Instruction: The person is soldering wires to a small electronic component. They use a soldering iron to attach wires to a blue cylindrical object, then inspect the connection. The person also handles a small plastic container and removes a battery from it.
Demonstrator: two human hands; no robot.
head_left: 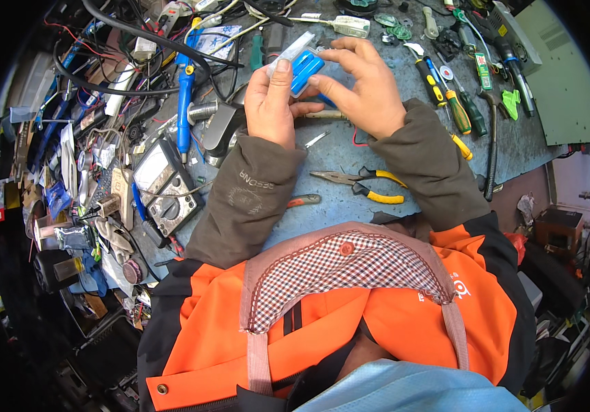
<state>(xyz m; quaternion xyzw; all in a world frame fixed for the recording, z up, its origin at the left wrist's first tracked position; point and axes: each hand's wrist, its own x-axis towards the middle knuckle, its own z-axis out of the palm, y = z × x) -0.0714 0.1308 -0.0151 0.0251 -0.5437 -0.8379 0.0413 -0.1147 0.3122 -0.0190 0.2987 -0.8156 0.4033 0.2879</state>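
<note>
Blue pack (307, 71) slants near-left to far-right, left fingers (279, 77) gripping, right fingers (337, 90) pinching its edge; pale lettering (259, 180) crosses the left sleeve (230, 220)!

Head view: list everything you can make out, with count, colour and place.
Blue block: one, blue, upper middle
Strip: one, whitish, against the blue block's left side
Soldering iron: one, blue and yellow, upper left
Meter: one, black and white, left of centre
Pliers: one pair, yellow-and-black handles, centre
Screwdrivers: at least three, yellow and green, upper right
Metal casing: one, grey-green, far right
Loose parts: too many to count, mixed colours, left
Workbench: one, blue-grey, under the pliers
Apron: one, checked, lower middle
Jacket: one, orange and black, bottom
Left hand: one, holding the blue block
Right hand: one, fingers at the blue block
</note>
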